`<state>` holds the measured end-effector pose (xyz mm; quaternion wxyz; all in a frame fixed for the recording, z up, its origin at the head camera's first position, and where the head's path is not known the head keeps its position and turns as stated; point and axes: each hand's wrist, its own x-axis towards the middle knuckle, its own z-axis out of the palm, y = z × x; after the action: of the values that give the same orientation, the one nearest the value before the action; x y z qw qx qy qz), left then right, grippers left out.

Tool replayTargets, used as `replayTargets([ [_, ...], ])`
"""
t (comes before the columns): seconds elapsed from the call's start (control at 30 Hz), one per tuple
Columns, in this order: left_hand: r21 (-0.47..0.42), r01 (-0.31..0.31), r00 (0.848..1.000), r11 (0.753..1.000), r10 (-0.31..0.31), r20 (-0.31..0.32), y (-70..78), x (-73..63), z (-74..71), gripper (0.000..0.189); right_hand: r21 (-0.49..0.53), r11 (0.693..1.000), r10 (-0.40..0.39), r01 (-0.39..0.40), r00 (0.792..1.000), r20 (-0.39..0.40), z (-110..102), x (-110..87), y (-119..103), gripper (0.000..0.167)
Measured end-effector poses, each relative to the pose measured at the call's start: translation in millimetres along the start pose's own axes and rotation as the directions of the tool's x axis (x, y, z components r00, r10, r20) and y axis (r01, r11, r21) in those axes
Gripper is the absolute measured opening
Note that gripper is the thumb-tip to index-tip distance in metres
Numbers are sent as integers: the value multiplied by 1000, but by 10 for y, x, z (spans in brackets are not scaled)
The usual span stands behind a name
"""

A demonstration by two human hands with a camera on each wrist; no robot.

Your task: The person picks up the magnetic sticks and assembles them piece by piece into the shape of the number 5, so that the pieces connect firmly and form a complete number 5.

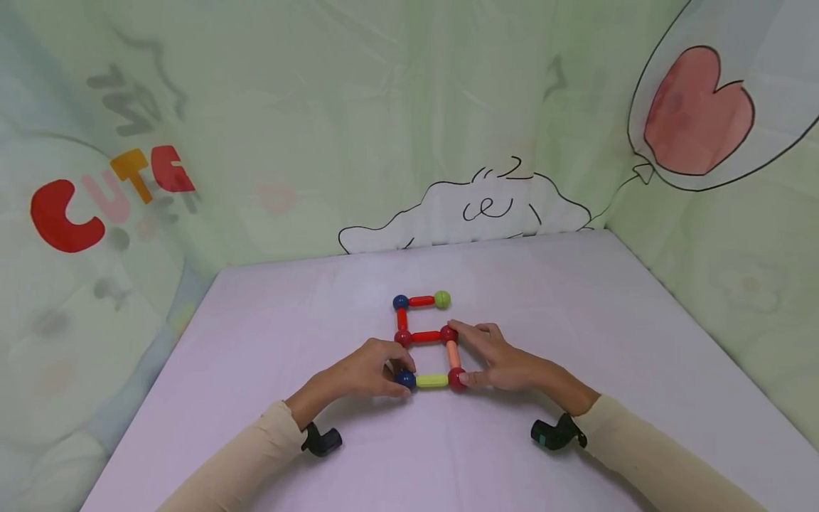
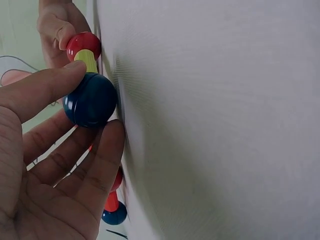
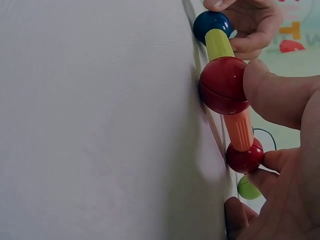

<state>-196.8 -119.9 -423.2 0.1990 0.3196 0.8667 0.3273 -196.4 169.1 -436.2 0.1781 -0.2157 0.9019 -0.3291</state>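
Balls and rods of a magnetic-style building set form a flat, 6-like figure on the table. My left hand [image 1: 373, 368] holds the near-left blue ball [image 2: 91, 100] between thumb and fingers. From that ball a yellow-green rod [image 1: 431, 381] runs to the near red ball [image 3: 223, 85]. My right hand [image 1: 502, 358] spans the right side, thumb on this red ball and fingertips at the far red ball [image 3: 245, 155]. An orange rod [image 3: 239, 131] joins those two. A red rod [image 1: 425, 336] leads left to another red ball [image 1: 402, 338]. Between this ball and the held blue ball, my left hand covers the figure's left side.
Beyond, a red upright rod [image 1: 402, 319] reaches a second blue ball [image 1: 400, 303], then a red rod [image 1: 421, 301] and a green ball [image 1: 442, 299]. A pale cloth covers the table [image 1: 544, 284]. Printed curtains [image 1: 288, 128] stand behind and at both sides.
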Motion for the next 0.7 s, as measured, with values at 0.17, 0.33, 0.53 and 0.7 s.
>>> replayTargets([
  [0.17,0,5,1000,1000,-5,13,7,10,-3,32,-14,1000,-6,7,1000,8,-42,-12,-6,103],
  [0.33,-6,-10,1000,1000,10,9,18,-1,-37,33,-11,999,-42,42,999,-14,-98,-44,8,99],
  [0.53,43,-18,999,999,20,-44,-37,-84,-122,33,-99,988,-124,117,990,-66,-134,-96,63,93],
  [0.7,296,64,986,953,-14,-166,-156,-179,-195,46,-341,925,-213,165,971,-106,-234,-116,133,91],
])
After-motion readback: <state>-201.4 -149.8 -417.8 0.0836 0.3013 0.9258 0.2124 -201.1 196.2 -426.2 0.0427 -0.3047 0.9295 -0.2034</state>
